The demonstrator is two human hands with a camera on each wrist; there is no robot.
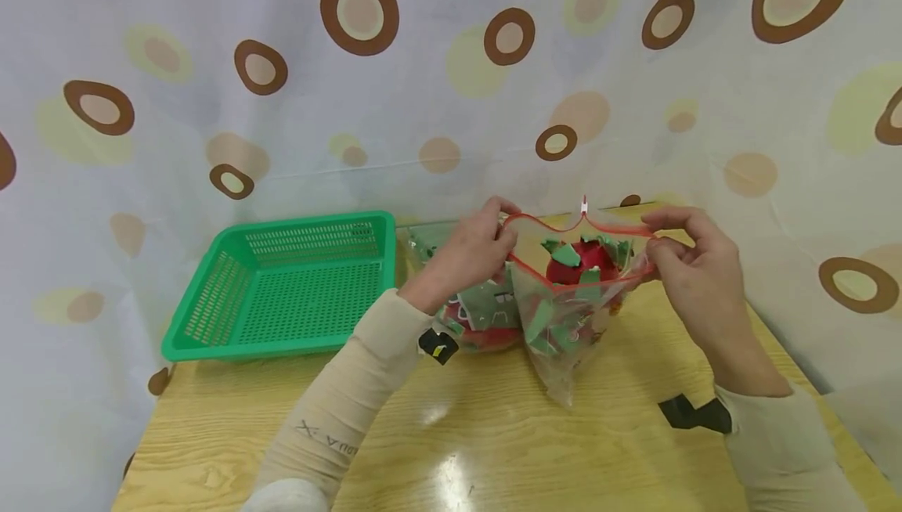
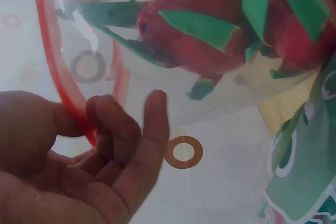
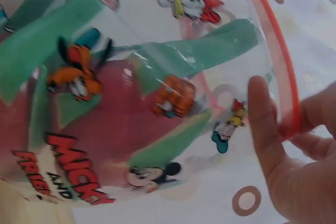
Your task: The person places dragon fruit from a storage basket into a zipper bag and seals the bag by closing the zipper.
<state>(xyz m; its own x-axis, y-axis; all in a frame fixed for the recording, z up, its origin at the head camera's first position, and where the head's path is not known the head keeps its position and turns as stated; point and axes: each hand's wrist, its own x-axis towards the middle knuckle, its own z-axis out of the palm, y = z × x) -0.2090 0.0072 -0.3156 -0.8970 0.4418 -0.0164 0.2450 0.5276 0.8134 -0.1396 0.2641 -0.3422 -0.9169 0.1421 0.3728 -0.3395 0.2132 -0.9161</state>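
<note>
A clear zip bag (image 1: 564, 336) with a red zip edge and cartoon prints stands on the table, its mouth spread wide. Inside are red dragon fruits (image 1: 558, 272) with green scales, also seen through the plastic in the left wrist view. At the left end of the red edge, my left hand (image 1: 465, 254) pinches the rim between thumb and fingers. My right hand (image 1: 705, 285) pinches the opposite end. A white zip slider (image 1: 584, 207) sits at the rear of the mouth. Close beside it on the left, a second filled bag (image 1: 488, 333) lies partly hidden by my left hand.
On the left of the wooden table (image 1: 507, 449) stands a green plastic basket (image 1: 282, 353) with nothing in it. A patterned curtain (image 1: 423, 81) hangs directly behind. Black tags (image 1: 694, 414) stick out by both cuffs.
</note>
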